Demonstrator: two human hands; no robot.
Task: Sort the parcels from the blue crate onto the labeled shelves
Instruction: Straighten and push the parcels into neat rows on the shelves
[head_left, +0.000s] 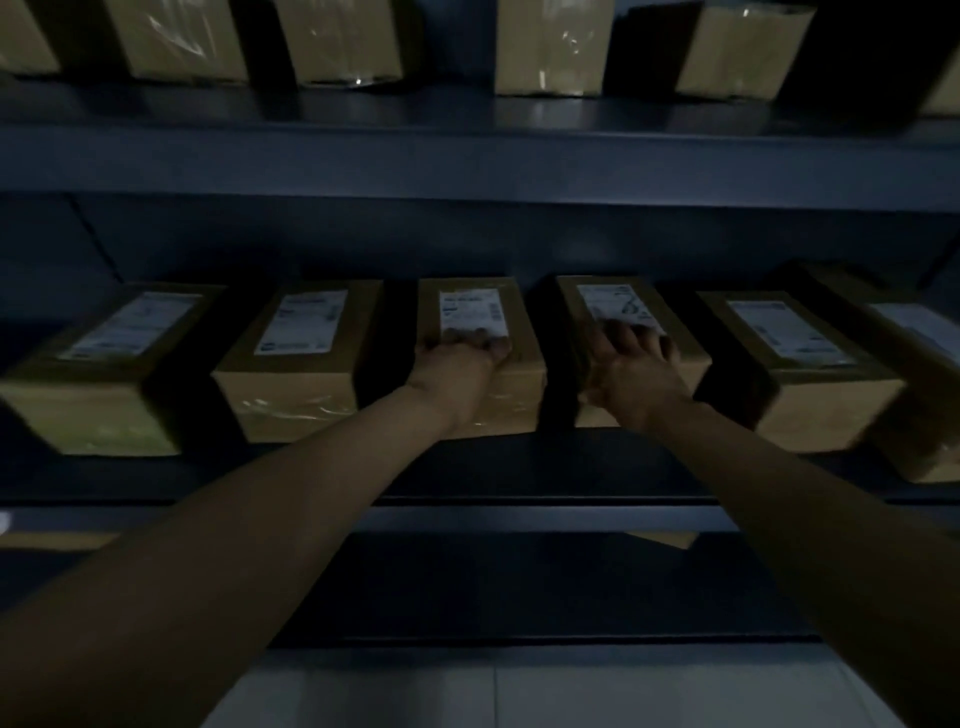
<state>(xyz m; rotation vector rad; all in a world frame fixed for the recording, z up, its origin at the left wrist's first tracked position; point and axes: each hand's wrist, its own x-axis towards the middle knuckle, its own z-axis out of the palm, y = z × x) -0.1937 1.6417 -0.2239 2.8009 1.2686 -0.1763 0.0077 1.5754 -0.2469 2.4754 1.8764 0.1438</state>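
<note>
Several brown cardboard parcels with white labels on top stand in a row on the middle shelf (519, 467) of a dark blue rack. My left hand (460, 361) rests on the front top edge of the centre parcel (470, 296), fingers curled over it. My right hand (636, 369) lies on the front top edge of the parcel just to its right (587, 301), fingers spread over the label's lower end. Both parcels stand on the shelf. The blue crate is out of sight.
More brown parcels (550, 47) line the upper shelf (467, 156). Other labelled parcels sit left (301, 353) and right (810, 374) of my hands. A lower shelf level lies in shadow, with a pale tiled floor (519, 691) below. The scene is dim.
</note>
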